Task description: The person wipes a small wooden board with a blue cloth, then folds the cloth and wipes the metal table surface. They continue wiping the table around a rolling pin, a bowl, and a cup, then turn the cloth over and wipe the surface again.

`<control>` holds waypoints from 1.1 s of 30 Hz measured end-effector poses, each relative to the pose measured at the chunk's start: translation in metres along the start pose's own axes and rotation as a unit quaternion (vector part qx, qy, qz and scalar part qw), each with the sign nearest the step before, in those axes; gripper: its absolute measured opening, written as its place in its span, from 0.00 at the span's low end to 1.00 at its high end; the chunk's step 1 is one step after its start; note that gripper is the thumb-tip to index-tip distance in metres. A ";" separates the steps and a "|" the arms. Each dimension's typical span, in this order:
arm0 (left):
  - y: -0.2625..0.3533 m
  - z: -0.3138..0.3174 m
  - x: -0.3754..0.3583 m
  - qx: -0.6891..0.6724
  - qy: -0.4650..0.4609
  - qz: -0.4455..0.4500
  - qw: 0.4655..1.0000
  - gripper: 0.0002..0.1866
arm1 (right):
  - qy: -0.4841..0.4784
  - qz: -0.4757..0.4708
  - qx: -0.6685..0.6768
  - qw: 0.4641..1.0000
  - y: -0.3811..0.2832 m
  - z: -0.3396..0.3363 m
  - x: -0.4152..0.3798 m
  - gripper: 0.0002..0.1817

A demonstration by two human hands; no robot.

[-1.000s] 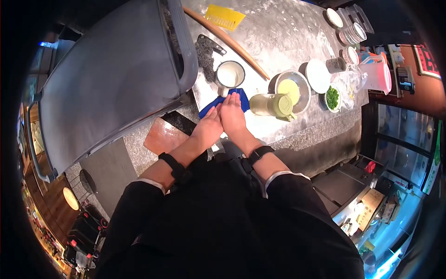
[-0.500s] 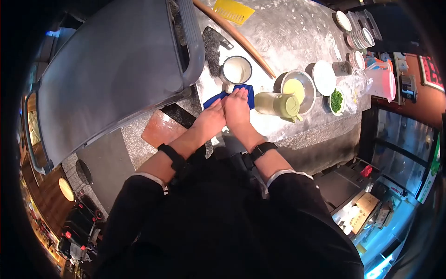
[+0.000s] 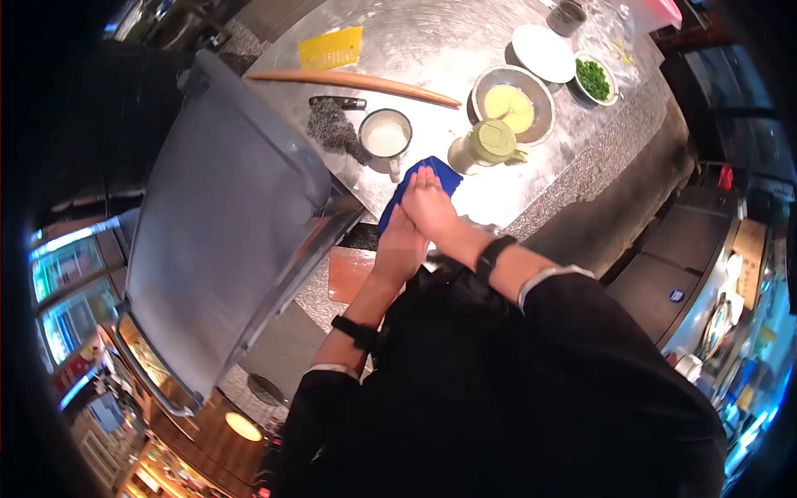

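A crumpled blue cloth (image 3: 448,173) lies on the table near its front corner. Flat on the cloth rests my right hand (image 3: 428,206), fingers stretched out and close together. My left hand (image 3: 402,246) touches the right one from below at the cloth's near edge; its fingers look straight but are partly hidden. A white enamel mug (image 3: 386,134) with a dark rim and pale contents stands just beyond the cloth, its handle toward me. To the right is a green-lidded bottle (image 3: 496,141), in front of a metal bowl (image 3: 545,116) of pale yellow liquid.
A wooden rolling pin (image 3: 357,80), yellow scraper (image 3: 330,50), dark-handled knife (image 3: 340,103) and grey scouring pad (image 3: 332,126) lie farther back. A white plate (image 3: 543,52) and a bowl of chopped greens (image 3: 593,80) are at right. A large grey bin (image 3: 224,207) stands left.
The view has turned, shifting the table items and bin. Both hands stay at the blue cloth; the left hand now sits lower, nearer my body and partly under the right.
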State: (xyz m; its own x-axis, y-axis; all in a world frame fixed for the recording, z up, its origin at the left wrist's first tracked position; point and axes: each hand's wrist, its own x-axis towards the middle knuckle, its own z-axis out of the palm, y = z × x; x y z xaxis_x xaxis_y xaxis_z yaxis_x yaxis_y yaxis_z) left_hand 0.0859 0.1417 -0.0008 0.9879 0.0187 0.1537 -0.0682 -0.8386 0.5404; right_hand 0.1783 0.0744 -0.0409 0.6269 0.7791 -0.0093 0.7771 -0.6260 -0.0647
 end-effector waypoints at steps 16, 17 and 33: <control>-0.010 0.011 0.014 0.164 -0.136 0.014 0.977 0.15 | -0.083 0.020 0.089 0.992 0.013 -0.011 0.020 0.25; -0.016 0.013 0.021 0.165 -0.140 0.013 0.976 0.15 | -0.107 0.023 0.085 0.990 0.016 -0.021 0.030 0.24; -0.016 0.008 0.027 0.015 -0.133 -0.024 0.991 0.21 | -0.076 0.031 0.070 0.994 0.015 -0.021 0.023 0.24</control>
State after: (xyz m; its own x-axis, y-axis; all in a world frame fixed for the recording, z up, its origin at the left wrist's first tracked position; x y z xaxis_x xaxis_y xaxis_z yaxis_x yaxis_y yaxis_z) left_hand 0.1144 0.1512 -0.0118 0.9919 -0.0823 -0.0967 -0.0208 -0.8564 0.5159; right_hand 0.2052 0.0824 -0.0209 0.6487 0.7421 -0.1685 0.7155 -0.6702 -0.1971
